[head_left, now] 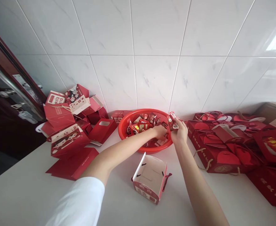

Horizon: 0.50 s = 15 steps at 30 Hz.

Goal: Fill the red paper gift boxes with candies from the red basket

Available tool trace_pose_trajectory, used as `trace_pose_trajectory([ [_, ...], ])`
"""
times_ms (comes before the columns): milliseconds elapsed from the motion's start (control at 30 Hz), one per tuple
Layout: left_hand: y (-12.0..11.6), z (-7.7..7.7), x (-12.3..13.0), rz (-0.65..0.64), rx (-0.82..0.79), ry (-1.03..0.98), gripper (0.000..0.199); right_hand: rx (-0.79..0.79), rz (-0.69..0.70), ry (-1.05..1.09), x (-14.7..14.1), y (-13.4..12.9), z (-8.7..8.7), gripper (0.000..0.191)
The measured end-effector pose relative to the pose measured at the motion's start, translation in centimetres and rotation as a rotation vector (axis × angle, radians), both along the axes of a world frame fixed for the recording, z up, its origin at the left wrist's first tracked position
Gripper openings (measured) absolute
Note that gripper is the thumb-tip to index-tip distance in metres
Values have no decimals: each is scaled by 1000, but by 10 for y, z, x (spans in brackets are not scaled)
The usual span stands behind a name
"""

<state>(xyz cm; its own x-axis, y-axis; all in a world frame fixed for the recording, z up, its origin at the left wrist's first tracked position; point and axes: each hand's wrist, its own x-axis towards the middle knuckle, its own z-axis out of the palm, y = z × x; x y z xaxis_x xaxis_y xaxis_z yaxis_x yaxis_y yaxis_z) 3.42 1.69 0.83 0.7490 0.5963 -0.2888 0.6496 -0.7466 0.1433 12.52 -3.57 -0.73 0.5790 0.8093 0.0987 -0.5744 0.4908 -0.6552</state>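
A red plastic basket [122,131] stands against the tiled wall with wrapped candies [138,127] inside. My left hand [160,132] reaches down among the candies with its fingers curled; what they touch is partly hidden. At the basket's right rim, my right hand [179,131] is closed on red-and-white candy packets [173,121]. In front of the basket, nearer to me, a red gift box [149,179] sits on the table with its top open and its pale inside showing. A dark red ribbon hangs from its right side.
Several red boxes and folded cartons [69,135] are heaped at the left, near a dark door [1,125] with a metal handle. Closed red gift boxes [218,144] with rope handles are stacked at the right. The white table [119,204] meets the tiled wall [152,75].
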Motion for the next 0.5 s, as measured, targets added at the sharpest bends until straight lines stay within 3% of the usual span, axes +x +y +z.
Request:
trace_pose_trajectory([
  [200, -4, -1, -9, -29, -202, 29, 13, -33, 9, 66, -2, -3, 6, 25],
  [367, 1, 6, -18, 36, -273, -42, 26, -39, 21, 64, -4, -5, 10, 19],
  [500, 8, 12, -27, 75, -309, -143, 23, -44, 21, 71, -4, -6, 11, 19],
])
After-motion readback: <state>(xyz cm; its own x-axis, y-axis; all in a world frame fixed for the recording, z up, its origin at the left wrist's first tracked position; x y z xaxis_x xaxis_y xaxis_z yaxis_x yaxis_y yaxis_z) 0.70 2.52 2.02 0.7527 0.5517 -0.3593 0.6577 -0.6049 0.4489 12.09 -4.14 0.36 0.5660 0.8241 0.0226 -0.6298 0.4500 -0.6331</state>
